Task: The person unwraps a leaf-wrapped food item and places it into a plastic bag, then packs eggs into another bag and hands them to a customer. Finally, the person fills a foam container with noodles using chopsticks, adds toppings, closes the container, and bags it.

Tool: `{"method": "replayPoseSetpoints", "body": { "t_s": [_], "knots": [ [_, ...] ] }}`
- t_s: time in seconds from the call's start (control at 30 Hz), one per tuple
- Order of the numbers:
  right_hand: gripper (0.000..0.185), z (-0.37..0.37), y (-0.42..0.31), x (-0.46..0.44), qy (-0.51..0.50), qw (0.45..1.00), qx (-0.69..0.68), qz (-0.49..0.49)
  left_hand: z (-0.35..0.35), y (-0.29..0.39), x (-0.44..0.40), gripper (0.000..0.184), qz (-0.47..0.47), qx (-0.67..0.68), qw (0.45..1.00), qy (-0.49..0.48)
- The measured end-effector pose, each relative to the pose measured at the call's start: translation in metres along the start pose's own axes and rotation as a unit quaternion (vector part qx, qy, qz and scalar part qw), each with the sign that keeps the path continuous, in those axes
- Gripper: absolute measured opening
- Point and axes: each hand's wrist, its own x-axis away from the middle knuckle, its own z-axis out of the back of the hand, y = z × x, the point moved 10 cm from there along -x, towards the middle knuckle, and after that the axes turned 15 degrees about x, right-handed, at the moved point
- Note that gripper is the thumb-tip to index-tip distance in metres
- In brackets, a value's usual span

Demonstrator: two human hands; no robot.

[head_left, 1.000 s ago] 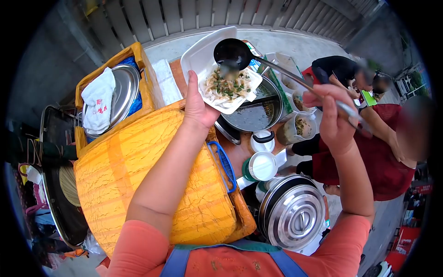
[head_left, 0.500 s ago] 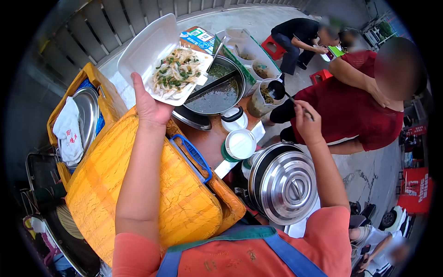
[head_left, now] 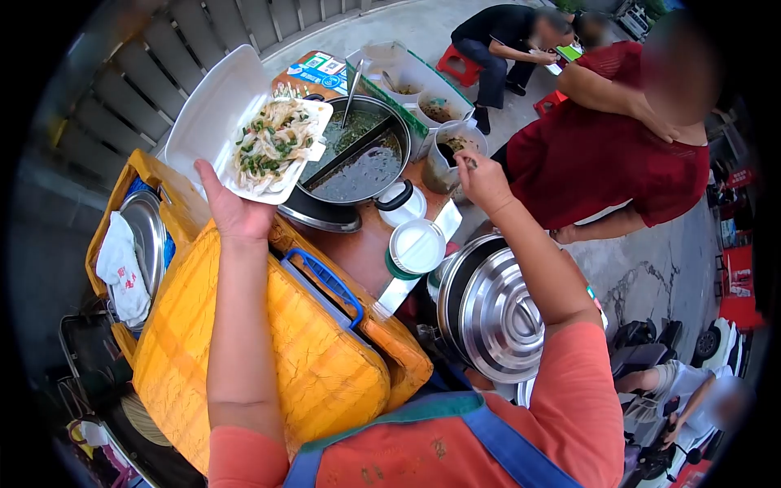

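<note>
A white foam box [head_left: 213, 102] stands open with white noodles and chopped greens [head_left: 268, 145] inside. My left hand [head_left: 237, 210] holds it from below and in front, thumb up along its side. My right hand [head_left: 486, 184] is closed on the ladle's handle, over a clear plastic container [head_left: 440, 169] of chopped sauce. The dark ladle bowl [head_left: 447, 153] is down in that container. Left of it is a divided steel pot [head_left: 400, 138] with greenish broth on one side, darker liquid on the other, and a spoon [head_left: 351, 96] in it.
A yellow taped box [head_left: 317, 358] lies in front of my body. Beside it are a lidded steel pot [head_left: 503, 317] and a white-lidded jar [head_left: 417, 246]. A person in dark red [head_left: 610, 154] stands at the right; another in black [head_left: 506, 28] sits farther back.
The ladle has gone from above the noodles to the sauce container, with my right hand holding it. My left hand and the foam box have shifted left in view.
</note>
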Motion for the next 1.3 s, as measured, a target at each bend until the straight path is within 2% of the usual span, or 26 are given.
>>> {"method": "replayPoseSetpoints", "body": {
  "t_s": [0.07, 0.1, 0.17, 0.2, 0.27, 0.3, 0.33, 0.47, 0.5, 0.53, 0.63, 0.8, 0.9, 1.07, 1.2, 1.3],
  "knots": [
    [0.011, -0.005, 0.023, 0.000, -0.012, 0.998, 0.015, -0.058, -0.007, 0.001, -0.003, 0.070, 0.003, -0.003, 1.000, -0.021],
    [0.011, -0.009, 0.023, 0.003, -0.012, 0.998, 0.014, -0.058, -0.002, 0.003, -0.009, 0.071, 0.014, 0.004, 0.999, -0.036],
    [0.012, -0.009, -0.001, 0.008, -0.010, 1.000, 0.004, 0.025, -0.004, 0.004, -0.006, 0.072, 0.016, 0.006, 0.999, -0.034],
    [0.012, -0.005, 0.002, 0.009, -0.010, 1.000, 0.004, 0.025, -0.006, 0.002, -0.004, 0.073, 0.020, 0.008, 0.999, -0.032],
    [0.014, 0.020, 0.029, 0.005, -0.006, 0.996, -0.003, -0.094, -0.012, 0.000, -0.002, 0.072, 0.016, 0.003, 1.000, -0.026],
    [0.017, 0.011, 0.059, 0.014, 0.012, 0.983, -0.095, -0.159, -0.014, 0.001, -0.002, 0.072, 0.013, -0.003, 1.000, -0.017],
    [0.020, 0.004, 0.081, 0.024, -0.007, 0.953, -0.173, -0.247, -0.013, 0.002, -0.003, 0.072, 0.011, -0.002, 1.000, -0.019],
    [0.026, -0.015, 0.130, 0.065, 0.046, 0.822, -0.363, -0.436, -0.008, 0.003, 0.000, 0.074, 0.021, 0.011, 1.000, -0.017],
    [0.026, -0.020, 0.144, 0.078, 0.069, 0.774, -0.404, -0.482, -0.008, 0.002, 0.000, 0.074, 0.023, 0.013, 0.999, -0.017],
    [0.027, -0.021, 0.152, 0.092, 0.087, 0.733, -0.432, -0.518, -0.008, 0.001, 0.000, 0.074, 0.026, 0.014, 0.999, -0.017],
    [0.025, -0.016, 0.162, 0.112, 0.123, 0.673, -0.472, -0.556, -0.009, 0.002, 0.002, 0.073, 0.025, 0.014, 0.999, -0.017],
    [0.025, 0.044, 0.159, 0.096, 0.144, 0.721, -0.438, -0.518, -0.008, 0.003, 0.002, 0.072, 0.023, 0.012, 0.999, -0.038],
    [0.025, 0.098, 0.138, 0.060, 0.149, 0.770, -0.434, -0.444, -0.007, 0.001, 0.001, 0.073, 0.037, 0.020, 0.998, -0.041],
    [0.028, 0.176, 0.061, -0.012, 0.142, 0.820, -0.459, -0.310, -0.006, 0.002, 0.008, 0.074, 0.073, 0.043, 0.995, -0.051],
    [0.029, 0.193, -0.017, -0.054, 0.120, 0.833, -0.494, -0.218, -0.009, 0.005, 0.014, 0.079, 0.076, 0.045, 0.994, -0.070],
    [0.026, 0.202, -0.095, -0.072, 0.109, 0.858, -0.502, 0.001, -0.011, 0.004, 0.021, 0.079, 0.100, 0.055, 0.990, -0.079]
  ]
}}
